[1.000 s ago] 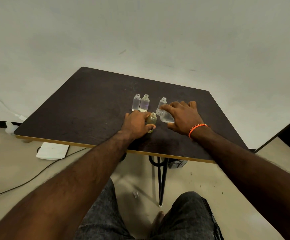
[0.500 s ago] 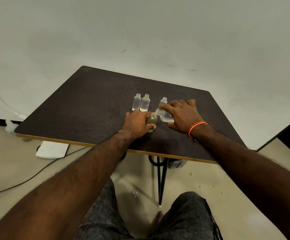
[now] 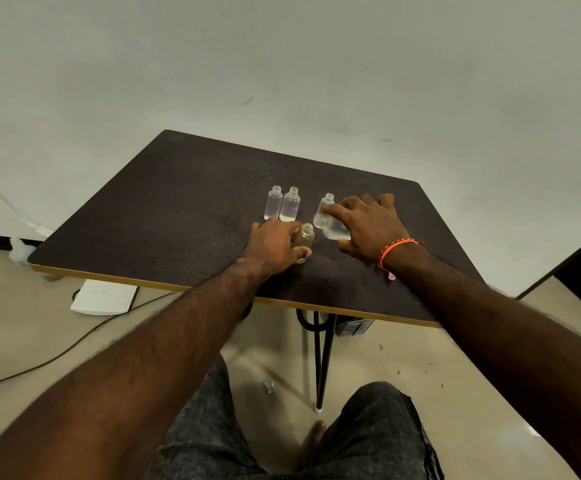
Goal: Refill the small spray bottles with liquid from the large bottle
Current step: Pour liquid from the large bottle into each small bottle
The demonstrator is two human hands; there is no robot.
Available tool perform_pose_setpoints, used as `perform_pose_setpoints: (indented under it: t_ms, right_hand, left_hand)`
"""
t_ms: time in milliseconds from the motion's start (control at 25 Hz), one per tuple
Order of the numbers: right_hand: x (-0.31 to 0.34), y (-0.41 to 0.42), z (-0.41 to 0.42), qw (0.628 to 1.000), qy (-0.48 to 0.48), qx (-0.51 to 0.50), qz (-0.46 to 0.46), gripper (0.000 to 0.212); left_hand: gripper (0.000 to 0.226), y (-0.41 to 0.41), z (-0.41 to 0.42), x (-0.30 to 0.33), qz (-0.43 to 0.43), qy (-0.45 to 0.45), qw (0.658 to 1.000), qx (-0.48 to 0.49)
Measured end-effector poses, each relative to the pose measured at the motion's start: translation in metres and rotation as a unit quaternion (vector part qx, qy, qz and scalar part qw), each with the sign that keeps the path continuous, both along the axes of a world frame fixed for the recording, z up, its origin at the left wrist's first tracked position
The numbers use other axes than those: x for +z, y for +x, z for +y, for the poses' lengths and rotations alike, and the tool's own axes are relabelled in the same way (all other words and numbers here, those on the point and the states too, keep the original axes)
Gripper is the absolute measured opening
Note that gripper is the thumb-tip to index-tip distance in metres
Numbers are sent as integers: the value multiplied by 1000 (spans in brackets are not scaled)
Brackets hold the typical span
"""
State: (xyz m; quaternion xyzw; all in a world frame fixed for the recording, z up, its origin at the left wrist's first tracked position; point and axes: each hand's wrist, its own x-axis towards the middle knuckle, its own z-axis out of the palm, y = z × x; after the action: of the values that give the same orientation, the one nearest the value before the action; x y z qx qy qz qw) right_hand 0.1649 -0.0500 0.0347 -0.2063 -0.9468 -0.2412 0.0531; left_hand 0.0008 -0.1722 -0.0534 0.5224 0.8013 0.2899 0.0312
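1. At the centre of the frame, on the dark table point(image 3: 164, 216), we see our left hand point(image 3: 271, 244) gripping a small yellowish bottle point(image 3: 304, 239); its fingers point(image 3: 302, 252) curl round the bottle's lower body, and the uncapped neck stands clear above them.
2. Just right of it, our right hand point(image 3: 368, 225) rests over a larger clear bottle point(image 3: 334, 229) lying tilted on the table, neck toward the left. The fingers are spread across its top, the forefinger point(image 3: 332, 212) reaching to the neck.
3. Behind that neck stands another small clear bottle point(image 3: 327, 201), open-topped, touching or nearly touching the forefinger; we cannot tell which.
4. Above and left of our left hand stand two more small bottles point(image 3: 282, 204), side by side, uncapped.
5. An orange bracelet point(image 3: 398, 247) circles our right wrist.
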Motion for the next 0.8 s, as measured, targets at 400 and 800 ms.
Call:
perform_pose_setpoints:
  t_ms: [400, 800]
  right_hand:
    - [3, -1, -2, 1000, -1, -1, -7, 75]
    - [6, 0, -3, 1000, 9, 1, -12, 74]
  left_hand:
    - [47, 0, 0, 1, 0, -6, 1000, 3]
    - [43, 2, -2, 2, 5, -2, 1000, 6]
